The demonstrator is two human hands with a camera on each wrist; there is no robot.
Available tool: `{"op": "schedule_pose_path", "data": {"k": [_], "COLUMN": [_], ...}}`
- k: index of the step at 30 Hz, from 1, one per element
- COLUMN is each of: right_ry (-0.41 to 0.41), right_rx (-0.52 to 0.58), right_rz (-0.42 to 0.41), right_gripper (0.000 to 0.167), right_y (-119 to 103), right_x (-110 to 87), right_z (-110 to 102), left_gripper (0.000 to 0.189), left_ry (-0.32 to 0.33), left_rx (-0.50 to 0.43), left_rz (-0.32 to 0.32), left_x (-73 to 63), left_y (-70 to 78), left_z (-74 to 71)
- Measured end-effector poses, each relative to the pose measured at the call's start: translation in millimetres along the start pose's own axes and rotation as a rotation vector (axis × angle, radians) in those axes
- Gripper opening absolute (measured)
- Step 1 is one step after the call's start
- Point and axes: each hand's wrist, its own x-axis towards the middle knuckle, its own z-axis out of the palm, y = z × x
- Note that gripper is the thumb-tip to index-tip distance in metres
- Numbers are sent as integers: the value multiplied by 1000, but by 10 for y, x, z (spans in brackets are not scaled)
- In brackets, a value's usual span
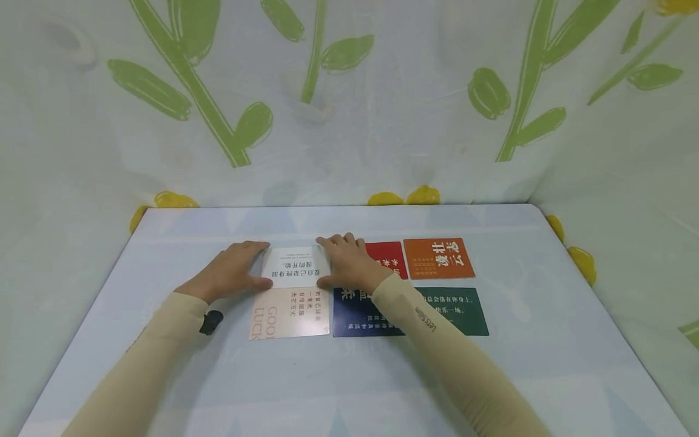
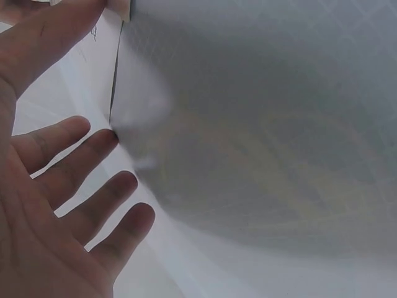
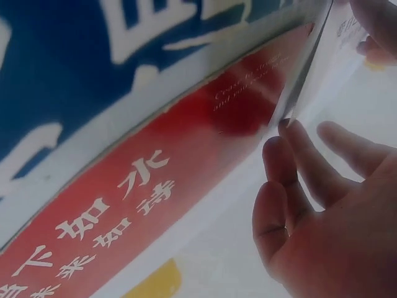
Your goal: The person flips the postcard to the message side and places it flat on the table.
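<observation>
A white card (image 1: 296, 267) with black Chinese characters lies between my two hands, in the far row at the left. My left hand (image 1: 232, 270) holds its left short side, thumb at the near corner and a fingertip at the far corner. In the left wrist view the other fingers of the left hand (image 2: 68, 180) are spread. My right hand (image 1: 349, 261) holds the right side the same way and covers part of the red card (image 1: 389, 258). Right fingertips (image 3: 285, 133) touch the white card's corner in the right wrist view. I cannot tell whether the card is slightly raised.
A beige "GOOD LUCK" card (image 1: 292, 312) lies just nearer than the white one. Beside it are a dark blue card (image 1: 355, 315) and a green card (image 1: 464, 309), partly under my right forearm. An orange card (image 1: 439, 258) lies far right. A flower-patterned curtain (image 1: 349, 139) hangs behind the table.
</observation>
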Motion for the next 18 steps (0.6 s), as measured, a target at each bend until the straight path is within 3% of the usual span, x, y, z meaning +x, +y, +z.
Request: {"op": "schedule_pose_path", "data": {"k": [10, 18], "right_ry": [59, 108], "right_rx": [32, 46], "right_rz": [5, -4], "right_gripper": [93, 86], "right_y": [-14, -29], "right_x": [-26, -18], "right_z": [26, 26], "left_gripper": [86, 68], "left_ry": [33, 146], "left_rx": [-24, -22], "left_rz": [-16, -39], "left_x": [11, 27], "left_y": [29, -6], "left_z": [34, 27]}}
